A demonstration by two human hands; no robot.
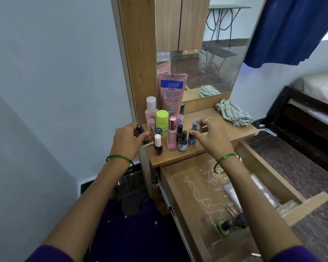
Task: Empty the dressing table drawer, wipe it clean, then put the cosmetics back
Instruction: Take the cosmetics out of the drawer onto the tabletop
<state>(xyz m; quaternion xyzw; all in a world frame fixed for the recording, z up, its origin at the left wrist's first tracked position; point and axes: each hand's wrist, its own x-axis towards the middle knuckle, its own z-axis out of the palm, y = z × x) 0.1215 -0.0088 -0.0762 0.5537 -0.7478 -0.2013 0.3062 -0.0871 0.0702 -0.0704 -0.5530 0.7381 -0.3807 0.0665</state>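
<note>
1. While the drawer (203, 190) stands pulled open, a green nail polish (223, 226) lies inside near its front; other small items lie beside it.
2. Left hand (128, 138) has its fingers curled round a dark tube (139, 129); right hand (209, 136) pinches a blue bottle (193, 136) on the counter (233, 129).
3. Upright cosmetics crowd the counter's left; a checked cloth (233, 113) lies by the mirror (201, 48).

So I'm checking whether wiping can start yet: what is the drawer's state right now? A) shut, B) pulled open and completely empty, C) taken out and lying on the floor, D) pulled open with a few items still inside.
D: the drawer is pulled out on its runner, and a green nail polish bottle and a few other small items still lie at its near end, so emptying is not finished.
</note>
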